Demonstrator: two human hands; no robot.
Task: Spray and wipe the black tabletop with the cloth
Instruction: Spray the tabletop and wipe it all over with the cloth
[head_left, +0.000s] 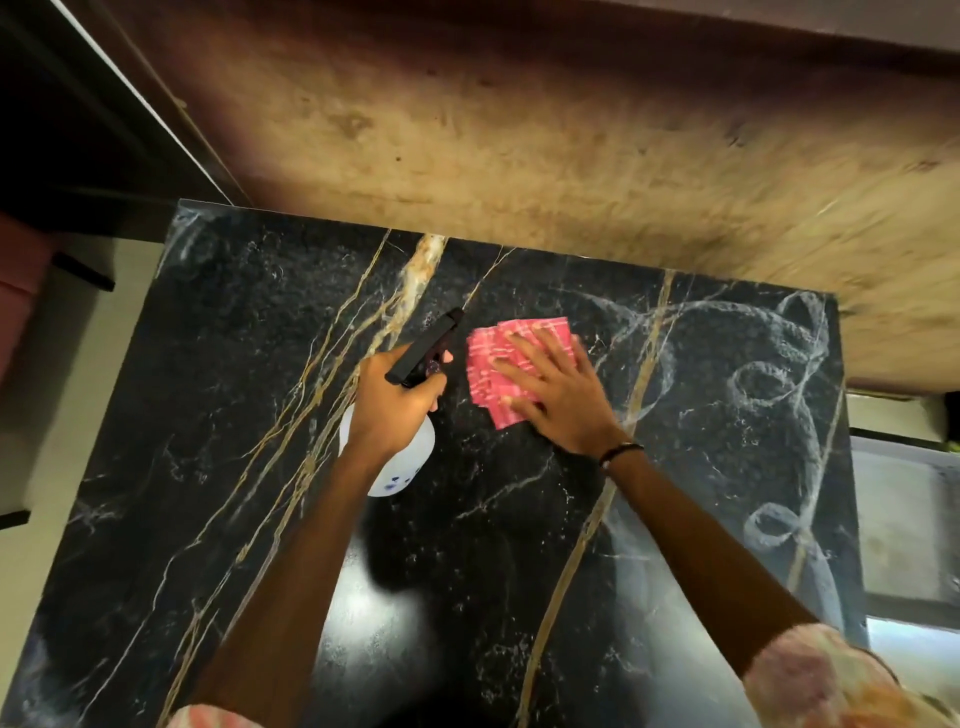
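The black marble tabletop (218, 395) with gold and white veins fills the lower view. My left hand (397, 400) grips a white spray bottle (410, 457) by its neck, and the bottle's black nozzle (431, 345) points away towards the far edge. A folded pink checked cloth (491, 371) lies flat near the table's middle. My right hand (558, 395) presses flat on the cloth with fingers spread. Pale curling wipe streaks (779, 364) show on the right part of the tabletop.
A worn brown wall (519, 140) runs just behind the table's far edge. Pale floor (62, 395) lies to the left, with dark furniture (78, 270) at the upper left. A grey surface (904, 519) sits beyond the table's right edge.
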